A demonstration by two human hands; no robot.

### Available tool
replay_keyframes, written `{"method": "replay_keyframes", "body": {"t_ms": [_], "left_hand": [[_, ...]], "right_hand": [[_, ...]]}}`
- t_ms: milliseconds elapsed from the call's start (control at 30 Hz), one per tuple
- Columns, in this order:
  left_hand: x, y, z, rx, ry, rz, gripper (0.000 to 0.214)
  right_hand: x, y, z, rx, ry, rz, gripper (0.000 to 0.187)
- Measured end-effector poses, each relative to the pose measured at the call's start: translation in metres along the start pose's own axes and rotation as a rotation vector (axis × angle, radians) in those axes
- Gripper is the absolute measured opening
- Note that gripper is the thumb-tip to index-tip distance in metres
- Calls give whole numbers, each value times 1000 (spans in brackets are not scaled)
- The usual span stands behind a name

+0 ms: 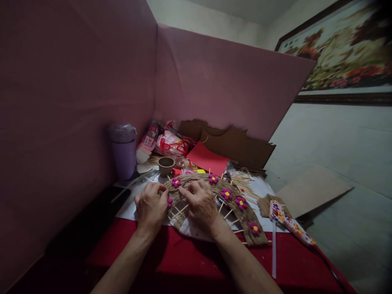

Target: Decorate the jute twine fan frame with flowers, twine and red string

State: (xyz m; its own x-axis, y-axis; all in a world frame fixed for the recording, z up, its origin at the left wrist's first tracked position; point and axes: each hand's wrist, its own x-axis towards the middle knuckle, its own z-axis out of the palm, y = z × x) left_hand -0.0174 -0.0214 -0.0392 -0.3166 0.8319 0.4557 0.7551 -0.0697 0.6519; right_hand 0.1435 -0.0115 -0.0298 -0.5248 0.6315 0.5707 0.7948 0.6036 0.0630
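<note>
A fan-shaped twine weaving (211, 185) on thin wooden sticks lies in front of me, its broad band dotted with several purple flowers (226, 194) that have yellow centres. My left hand (151, 208) is closed on the band's left end, thumb and fingers pinched beside a purple flower (170, 201). Just right of it, my right hand (200, 204) is curled over the inner edge of the band, its thumb and finger closed near another flower (176, 182). Whatever small thing may be between the right fingertips is hidden.
A glue gun with a flowery cover (290, 224) lies at the right, its cord trailing off the red tablecloth (190, 261). Behind the weaving stand a small bowl (166, 165), red paper (208, 158) and torn cardboard (235, 143). A purple tumbler (124, 157) is at the left.
</note>
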Motion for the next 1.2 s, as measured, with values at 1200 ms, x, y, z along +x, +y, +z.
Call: {"method": "replay_keyframes", "body": {"t_ms": [1200], "left_hand": [[19,-36,-12,-384,-264,32,23]], "right_hand": [[3,-11,7,-65,-31,-105,34]]}}
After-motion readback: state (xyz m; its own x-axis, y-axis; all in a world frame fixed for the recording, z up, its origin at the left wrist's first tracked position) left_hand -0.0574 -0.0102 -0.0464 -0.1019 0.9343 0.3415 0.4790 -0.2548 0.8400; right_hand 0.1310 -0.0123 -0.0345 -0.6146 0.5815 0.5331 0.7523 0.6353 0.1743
